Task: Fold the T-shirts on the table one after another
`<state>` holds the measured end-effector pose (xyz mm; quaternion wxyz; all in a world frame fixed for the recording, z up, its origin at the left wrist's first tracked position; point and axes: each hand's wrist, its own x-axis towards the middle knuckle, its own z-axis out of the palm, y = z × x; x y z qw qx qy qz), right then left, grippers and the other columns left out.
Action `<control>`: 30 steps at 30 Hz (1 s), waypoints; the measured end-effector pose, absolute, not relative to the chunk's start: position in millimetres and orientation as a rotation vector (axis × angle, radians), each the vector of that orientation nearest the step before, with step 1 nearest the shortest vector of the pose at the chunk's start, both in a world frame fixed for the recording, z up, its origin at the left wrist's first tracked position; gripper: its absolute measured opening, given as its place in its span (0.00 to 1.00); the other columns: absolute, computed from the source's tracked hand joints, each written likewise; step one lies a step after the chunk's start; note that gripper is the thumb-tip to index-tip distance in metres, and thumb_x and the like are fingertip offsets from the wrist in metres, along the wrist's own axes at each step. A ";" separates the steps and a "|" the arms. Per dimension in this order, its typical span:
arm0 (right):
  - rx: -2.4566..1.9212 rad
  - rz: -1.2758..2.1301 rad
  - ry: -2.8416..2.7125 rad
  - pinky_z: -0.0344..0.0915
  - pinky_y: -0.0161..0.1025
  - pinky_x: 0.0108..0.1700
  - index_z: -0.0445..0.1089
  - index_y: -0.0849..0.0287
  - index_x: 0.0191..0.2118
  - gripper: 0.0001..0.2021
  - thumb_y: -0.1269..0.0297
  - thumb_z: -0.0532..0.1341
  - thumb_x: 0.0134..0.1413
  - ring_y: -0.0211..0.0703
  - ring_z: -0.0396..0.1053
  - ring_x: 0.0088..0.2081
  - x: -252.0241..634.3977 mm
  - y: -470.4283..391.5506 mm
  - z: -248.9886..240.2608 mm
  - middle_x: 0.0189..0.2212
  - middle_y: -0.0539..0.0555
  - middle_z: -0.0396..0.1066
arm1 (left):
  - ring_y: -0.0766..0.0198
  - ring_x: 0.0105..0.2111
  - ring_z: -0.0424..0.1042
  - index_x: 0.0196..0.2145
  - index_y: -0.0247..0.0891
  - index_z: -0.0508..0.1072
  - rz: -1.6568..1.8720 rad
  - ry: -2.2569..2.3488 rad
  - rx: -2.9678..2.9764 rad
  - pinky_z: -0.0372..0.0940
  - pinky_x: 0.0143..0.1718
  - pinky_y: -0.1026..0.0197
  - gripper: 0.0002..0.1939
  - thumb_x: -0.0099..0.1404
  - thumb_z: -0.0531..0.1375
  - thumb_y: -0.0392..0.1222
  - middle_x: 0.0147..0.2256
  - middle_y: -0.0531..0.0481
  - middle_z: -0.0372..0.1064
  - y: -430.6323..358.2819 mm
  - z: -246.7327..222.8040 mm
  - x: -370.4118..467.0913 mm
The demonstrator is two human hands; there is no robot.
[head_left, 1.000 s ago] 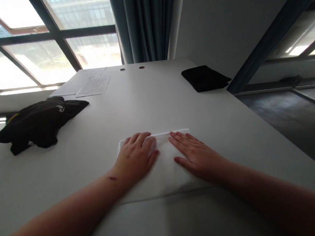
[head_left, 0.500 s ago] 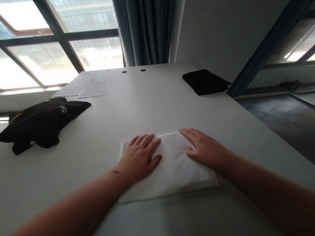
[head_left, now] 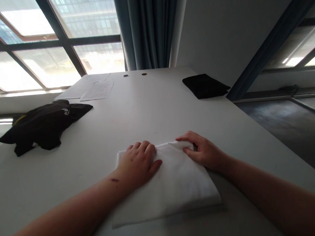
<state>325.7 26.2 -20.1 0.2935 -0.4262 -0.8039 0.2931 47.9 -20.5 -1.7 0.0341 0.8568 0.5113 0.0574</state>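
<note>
A folded white cloth [head_left: 175,181] lies in front of me, its near edge slightly blurred. My left hand [head_left: 139,161] rests across its far left part, with fingers curled over the far edge and the thumb on top. At the far right corner, my right hand [head_left: 201,149] grips the cloth between the thumb on top and fingers behind the edge. Small creases run from that corner. The left fingertips are hidden behind the cloth's edge.
The white table [head_left: 151,111] carries a crumpled black garment [head_left: 46,122] at left and a folded black cloth [head_left: 205,86] at far right. Papers [head_left: 97,90] lie near the windows. Two round holes are at the back, before a blue curtain [head_left: 147,28].
Both hands lay flatter on the cloth before; now their fingers curl round its far edge. The cloth has come closer to me. The view has tilted slightly up.
</note>
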 end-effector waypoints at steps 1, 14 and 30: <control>-1.078 0.819 -2.116 0.71 0.39 0.43 0.77 0.53 0.52 0.16 0.66 0.62 0.59 0.44 0.72 0.43 323.8 23.1 -19.6 0.44 0.56 0.72 | 0.44 0.51 0.72 0.55 0.37 0.72 0.174 1.593 2.613 0.67 0.54 0.42 0.21 0.74 0.57 0.55 0.52 0.38 0.73 -20.6 -0.6 49.0; -0.968 2.020 -1.324 0.73 0.42 0.46 0.45 0.39 0.74 0.47 0.55 0.71 0.55 0.46 0.75 0.47 331.0 22.5 -23.5 0.56 0.56 0.70 | 0.49 0.46 0.77 0.41 0.42 0.70 0.058 1.677 2.347 0.67 0.51 0.50 0.19 0.76 0.54 0.60 0.42 0.45 0.78 2.2 -3.0 43.6; -1.126 1.717 -1.979 0.71 0.40 0.50 0.78 0.58 0.52 0.20 0.54 0.69 0.56 0.47 0.74 0.48 331.0 26.9 -6.5 0.49 0.56 0.76 | 0.50 0.46 0.78 0.43 0.42 0.71 0.102 1.774 2.379 0.66 0.48 0.51 0.19 0.79 0.47 0.54 0.43 0.43 0.80 7.0 -6.3 40.5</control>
